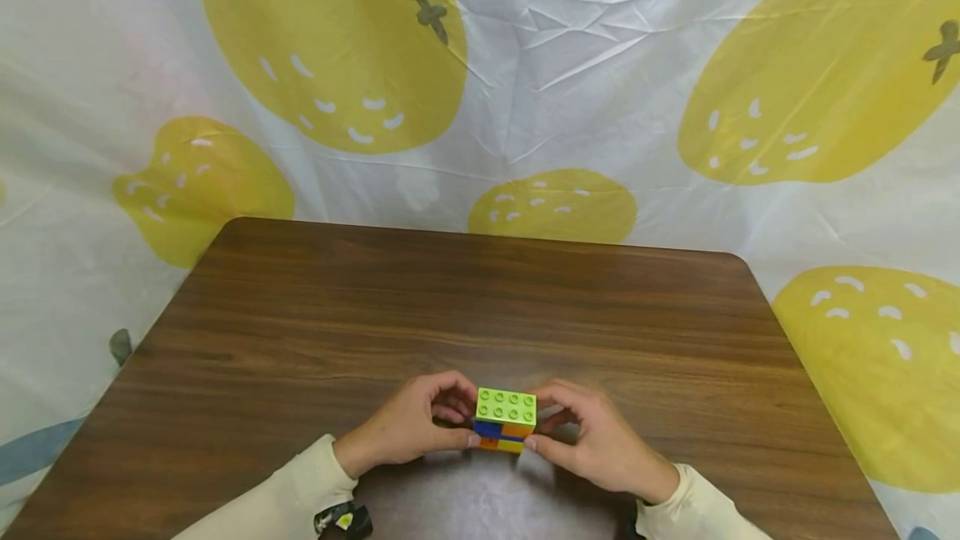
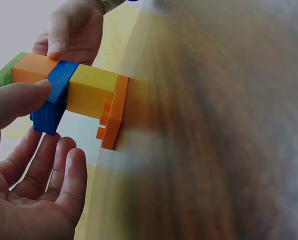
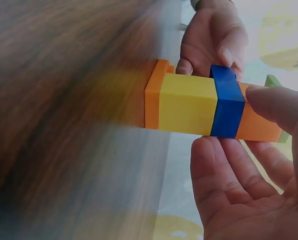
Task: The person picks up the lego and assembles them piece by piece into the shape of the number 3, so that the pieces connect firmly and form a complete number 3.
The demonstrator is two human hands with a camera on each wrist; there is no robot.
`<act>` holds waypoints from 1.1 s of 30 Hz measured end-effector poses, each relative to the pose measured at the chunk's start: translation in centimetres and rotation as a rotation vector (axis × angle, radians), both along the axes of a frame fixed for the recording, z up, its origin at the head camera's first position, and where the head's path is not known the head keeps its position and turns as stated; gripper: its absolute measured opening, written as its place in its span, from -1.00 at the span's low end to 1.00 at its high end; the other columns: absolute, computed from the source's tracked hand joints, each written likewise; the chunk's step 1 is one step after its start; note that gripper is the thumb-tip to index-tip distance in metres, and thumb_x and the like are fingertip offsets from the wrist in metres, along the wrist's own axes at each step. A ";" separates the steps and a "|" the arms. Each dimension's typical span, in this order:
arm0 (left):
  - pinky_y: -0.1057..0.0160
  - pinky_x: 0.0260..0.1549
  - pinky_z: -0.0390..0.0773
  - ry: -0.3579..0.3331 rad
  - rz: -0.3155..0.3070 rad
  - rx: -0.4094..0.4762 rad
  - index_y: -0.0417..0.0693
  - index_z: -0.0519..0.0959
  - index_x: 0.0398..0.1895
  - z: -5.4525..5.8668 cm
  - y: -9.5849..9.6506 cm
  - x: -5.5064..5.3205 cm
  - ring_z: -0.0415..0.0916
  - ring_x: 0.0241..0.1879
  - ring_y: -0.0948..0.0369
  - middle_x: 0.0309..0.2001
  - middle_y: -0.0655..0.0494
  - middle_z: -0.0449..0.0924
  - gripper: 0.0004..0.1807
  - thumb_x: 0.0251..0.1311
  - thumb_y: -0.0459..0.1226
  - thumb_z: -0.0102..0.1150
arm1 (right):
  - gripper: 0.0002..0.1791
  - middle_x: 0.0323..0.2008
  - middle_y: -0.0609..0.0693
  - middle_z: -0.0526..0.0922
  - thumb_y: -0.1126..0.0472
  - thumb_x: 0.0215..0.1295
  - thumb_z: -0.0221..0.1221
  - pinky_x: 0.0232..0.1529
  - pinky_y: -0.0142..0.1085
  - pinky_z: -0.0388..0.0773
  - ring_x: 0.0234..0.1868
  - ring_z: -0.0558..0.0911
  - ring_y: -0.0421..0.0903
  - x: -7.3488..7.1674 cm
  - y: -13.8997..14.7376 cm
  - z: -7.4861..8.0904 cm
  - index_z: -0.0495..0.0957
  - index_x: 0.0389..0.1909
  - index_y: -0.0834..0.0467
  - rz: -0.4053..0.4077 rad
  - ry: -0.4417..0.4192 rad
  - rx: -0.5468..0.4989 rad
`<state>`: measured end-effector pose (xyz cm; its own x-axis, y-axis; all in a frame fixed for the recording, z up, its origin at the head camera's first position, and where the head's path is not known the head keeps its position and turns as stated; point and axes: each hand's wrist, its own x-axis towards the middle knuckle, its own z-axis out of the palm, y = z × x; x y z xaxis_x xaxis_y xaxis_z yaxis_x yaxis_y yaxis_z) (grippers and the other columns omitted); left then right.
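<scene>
A stack of toy building bricks stands between both hands near the front of the table, a lime green studded brick on top. Below it are an orange brick, a flat blue brick, a yellow brick and a thin orange brick at the bottom, which sticks out past the yellow one. My left hand grips the stack's left end, thumb on the blue brick. From the right side my right hand holds it, thumb against the upper orange brick. Whether the bottom touches the table cannot be told.
A dark wood-grain table with rounded far corners spreads out around the hands. Behind it hangs a pale cloth printed with yellow fruit. A black band is visible by the left sleeve.
</scene>
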<state>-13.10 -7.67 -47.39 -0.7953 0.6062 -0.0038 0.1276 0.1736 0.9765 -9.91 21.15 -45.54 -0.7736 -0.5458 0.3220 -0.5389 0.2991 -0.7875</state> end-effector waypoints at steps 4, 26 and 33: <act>0.29 0.02 0.73 0.003 -0.001 0.004 -0.18 0.64 0.01 -0.1 0.0 0.0 0.67 -0.02 0.09 -0.05 -0.02 0.69 -0.61 0.15 -0.30 0.56 | -0.56 -0.03 -0.02 0.75 0.31 0.25 0.49 -0.18 -0.26 0.80 -0.05 0.76 -0.15 0.1 0.1 -0.2 0.65 0.12 0.00 -0.006 -0.020 0.004; 0.34 0.02 0.72 -0.013 0.014 0.007 -0.19 0.64 0.05 0.0 0.0 0.1 0.66 0.00 0.06 -0.01 -0.05 0.69 -0.60 0.19 -0.30 0.54 | -0.61 -0.03 0.05 0.78 0.36 0.28 0.45 -0.15 -0.22 0.80 -0.12 0.80 -0.01 0.1 0.2 -0.5 0.65 0.10 0.10 -0.028 -0.084 -0.049; 0.32 0.04 0.73 -0.028 0.025 0.018 -0.21 0.62 0.13 0.3 0.1 0.0 0.68 0.02 0.06 0.04 -0.10 0.68 -0.57 0.26 -0.26 0.51 | -0.61 -0.10 0.02 0.82 0.31 0.29 0.46 -0.14 -0.23 0.80 -0.14 0.78 -0.14 -0.1 0.3 -0.5 0.64 0.11 0.10 -0.063 -0.088 -0.048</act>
